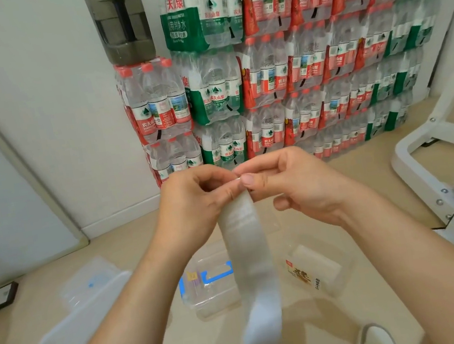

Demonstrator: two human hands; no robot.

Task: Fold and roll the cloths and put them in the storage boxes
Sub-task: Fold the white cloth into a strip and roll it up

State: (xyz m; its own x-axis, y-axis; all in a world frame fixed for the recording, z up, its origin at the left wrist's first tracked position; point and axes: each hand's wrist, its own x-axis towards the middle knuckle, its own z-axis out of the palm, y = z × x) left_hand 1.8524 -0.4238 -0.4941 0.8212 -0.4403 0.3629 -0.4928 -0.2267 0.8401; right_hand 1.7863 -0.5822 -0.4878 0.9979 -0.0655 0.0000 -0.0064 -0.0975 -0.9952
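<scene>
Pinching the top end of the cloth (250, 256) at the fingertips, the left hand (195, 203) and right hand (304, 186) let the folded strip hang straight, probably so it rolls up evenly. It dangles over a clear storage box (210, 304) on the floor.

1. The top end of the cloth (250, 256) is hidden inside the fingers of the left hand (195, 203) and the right hand (301, 187), which pinch it. Its bottom end is blurry.
2. Behind the cloth, a clear box with a blue handle (208, 289) is partly hidden by it.
3. Left of the cloth, a big clear plastic piece (75, 327) goes under the left arm. I cannot tell if it is a box or a lid.
4. Right of the cloth, the words on a box label (303, 275) are too small to read.
5. Below and right of the cloth, a shoe (374, 338) is cut off by the bottom edge.
6. Far above the cloth, a dark jug (119, 23) is cut off by the top edge.
</scene>
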